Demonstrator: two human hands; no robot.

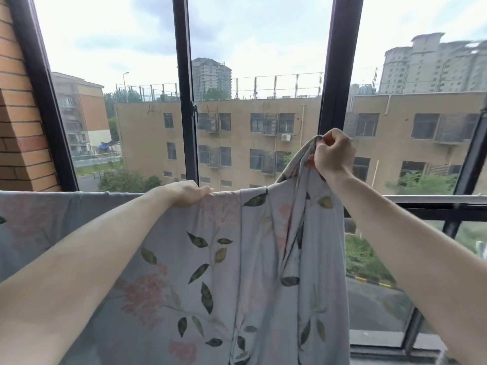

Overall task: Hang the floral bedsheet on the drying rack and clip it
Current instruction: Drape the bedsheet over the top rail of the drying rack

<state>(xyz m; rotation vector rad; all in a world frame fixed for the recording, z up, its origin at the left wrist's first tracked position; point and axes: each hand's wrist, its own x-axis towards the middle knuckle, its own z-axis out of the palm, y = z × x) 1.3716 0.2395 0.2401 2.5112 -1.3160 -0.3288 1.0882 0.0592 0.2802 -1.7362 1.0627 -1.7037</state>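
Both hands are up at the rail in the head view, well apart. My left hand (188, 193) lies curled over the top fold of the sheet (216, 272), fingers pressing it onto the rail (434, 199). My right hand (333, 154), at about 2 o'clock from the left, is raised above the rail with thumb and fingers pinched tight on a bunched corner of the sheet, lifted into a peak.

No baskets or bins show. The sheet drapes over the rail from the left edge of view to about centre, flat on the left, gathered in hanging folds under my right hand. From there toward 3 o'clock the rail is bare. Beyond it stand the dark window frames (184, 101), with a brick wall (21, 114) at 9 o'clock. I see no clips.
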